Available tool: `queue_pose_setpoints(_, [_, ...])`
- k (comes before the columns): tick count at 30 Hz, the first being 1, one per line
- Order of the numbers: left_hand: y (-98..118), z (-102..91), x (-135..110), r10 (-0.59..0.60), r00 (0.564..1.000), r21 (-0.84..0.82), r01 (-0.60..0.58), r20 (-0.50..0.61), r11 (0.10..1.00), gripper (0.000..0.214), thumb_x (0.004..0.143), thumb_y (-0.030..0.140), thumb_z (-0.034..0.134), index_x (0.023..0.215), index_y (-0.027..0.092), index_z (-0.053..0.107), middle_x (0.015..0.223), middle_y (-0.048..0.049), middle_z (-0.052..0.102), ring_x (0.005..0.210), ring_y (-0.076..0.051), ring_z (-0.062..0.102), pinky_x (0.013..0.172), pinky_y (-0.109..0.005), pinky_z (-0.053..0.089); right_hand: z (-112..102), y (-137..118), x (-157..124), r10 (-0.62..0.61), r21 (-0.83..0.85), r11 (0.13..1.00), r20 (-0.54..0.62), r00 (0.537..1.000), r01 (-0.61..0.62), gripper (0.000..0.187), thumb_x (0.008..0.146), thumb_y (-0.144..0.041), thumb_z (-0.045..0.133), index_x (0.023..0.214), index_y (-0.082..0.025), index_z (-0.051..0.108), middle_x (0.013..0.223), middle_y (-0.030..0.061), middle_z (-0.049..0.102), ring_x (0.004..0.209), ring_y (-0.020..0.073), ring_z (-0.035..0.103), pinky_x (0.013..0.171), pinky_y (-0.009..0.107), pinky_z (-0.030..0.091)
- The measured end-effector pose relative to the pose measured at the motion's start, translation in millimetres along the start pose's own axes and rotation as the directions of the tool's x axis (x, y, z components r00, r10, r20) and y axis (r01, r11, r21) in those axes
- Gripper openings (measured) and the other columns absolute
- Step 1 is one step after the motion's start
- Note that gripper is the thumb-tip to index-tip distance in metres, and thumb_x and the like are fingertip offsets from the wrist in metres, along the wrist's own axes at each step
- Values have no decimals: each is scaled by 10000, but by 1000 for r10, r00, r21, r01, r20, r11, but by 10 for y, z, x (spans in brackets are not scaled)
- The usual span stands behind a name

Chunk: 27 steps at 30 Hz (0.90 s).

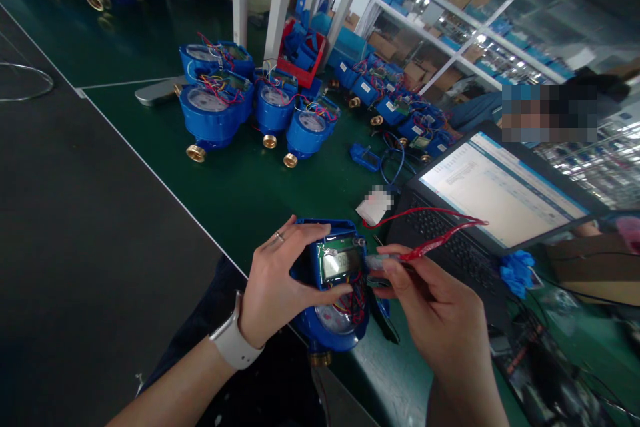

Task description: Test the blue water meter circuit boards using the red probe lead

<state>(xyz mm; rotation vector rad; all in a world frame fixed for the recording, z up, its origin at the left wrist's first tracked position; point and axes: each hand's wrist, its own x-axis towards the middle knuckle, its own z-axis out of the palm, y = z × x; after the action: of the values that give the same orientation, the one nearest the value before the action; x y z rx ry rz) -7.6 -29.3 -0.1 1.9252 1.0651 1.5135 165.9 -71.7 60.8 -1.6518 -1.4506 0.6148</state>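
Blue meter (325, 335): being held at the near edge of the green table (240, 200), its brass fitting (320, 358) pointing toward the wearer. A display (341, 264) is being exposed on a green board, with coloured wires being bunched below it, above the round dial. The casing is being clasped by the left hand (283, 270), its thumb and fingers being set wide apart across the body (a ring and a white watch (235, 340) are being worn on this side). Beside the display, a small grey connector (377, 262) is being pinched between thumb and index finger of the right hand (443, 310); whether its tip is touching the meter cannot be told. A red cord (427, 246) is being looped from it over the laptop (505, 190). A white packet (375, 205) is lying just beside the keyboard. Farther out, four blue meters (210, 117) are being grouped on the tabletop, with more meters (395, 107) being lined up behind the laptop. Shelves (450, 47) are being seen beyond.
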Motion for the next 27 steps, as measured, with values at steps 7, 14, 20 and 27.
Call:
queue_pose_setpoints(7, [17,10,8,12,1000,1,-12,-2,1000,583,586,314,867,1066,141,584,1021,-120,728,953,-243,696,1011,-498,476,6,-47,-34,-55,-109,993,1,999,55,154,875,-306,589,947,-220,695,814,2,697,655,124,696,553,183,613])
queue_pose_setpoints(14, [18,2,15,21,1000,8,-21,2,1000,592,588,320,867,1071,135,578,1025,-126,728,958,-242,696,1014,-500,474,-27,-33,-46,-174,-253,951,41,984,179,164,899,-309,571,962,-212,686,842,23,690,568,119,663,539,213,584])
queue_pose_setpoints(20, [7,10,2,14,1000,11,-14,-7,1000,593,588,323,867,1076,142,584,1028,-117,728,974,-241,693,1021,-476,474,-2,-66,-14,-130,-193,972,45,991,136,143,887,-300,577,928,-234,698,798,-5,688,592,104,665,515,166,580])
queue_pose_setpoints(27, [-7,9,-12,7,1000,-1,-7,-12,1000,603,589,329,866,1088,140,585,1034,-115,726,969,-231,692,1035,-469,462,10,-74,-3,18,-54,998,28,999,-16,166,856,-323,598,913,-211,706,758,1,701,649,138,695,511,197,617])
